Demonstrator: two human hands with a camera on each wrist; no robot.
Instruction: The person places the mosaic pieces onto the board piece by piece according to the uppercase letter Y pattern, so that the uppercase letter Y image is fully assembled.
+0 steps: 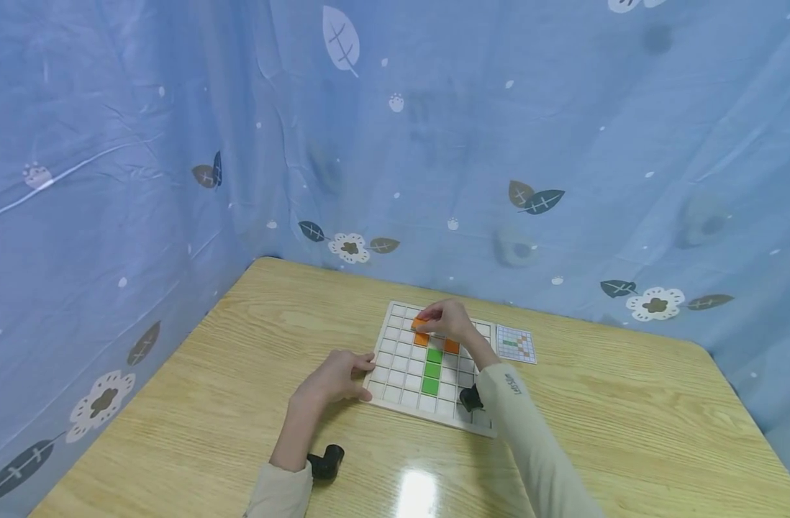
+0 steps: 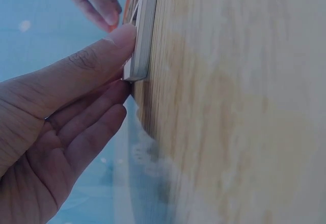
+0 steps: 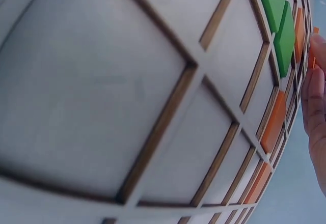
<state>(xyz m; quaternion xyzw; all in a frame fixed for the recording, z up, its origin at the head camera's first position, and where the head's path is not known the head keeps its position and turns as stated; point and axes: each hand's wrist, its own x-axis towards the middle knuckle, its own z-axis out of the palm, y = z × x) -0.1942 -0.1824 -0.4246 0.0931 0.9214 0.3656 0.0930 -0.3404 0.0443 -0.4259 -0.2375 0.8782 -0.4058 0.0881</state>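
A wooden grid board (image 1: 395,392) with white squares lies on the table. My left hand (image 1: 335,375) is at its left edge; in the left wrist view the thumb rests on the board's rim (image 2: 142,46) and the other fingers touch it near a corner. Over the far part of the board my right hand (image 1: 452,320) pinches an orange tile (image 1: 420,325) between thumb and fingers. Close below it another orange tile (image 1: 422,339) sits in a square. Three green tiles (image 1: 432,370) form a column, and a further orange tile (image 1: 451,347) shows beside the right wrist.
A small printed card (image 1: 516,344) with a coloured grid pattern lies right of the board. Black wrist devices (image 1: 327,462) are on both arms. Blue patterned curtains (image 1: 434,144) rise behind and left of the wooden table (image 1: 628,403).
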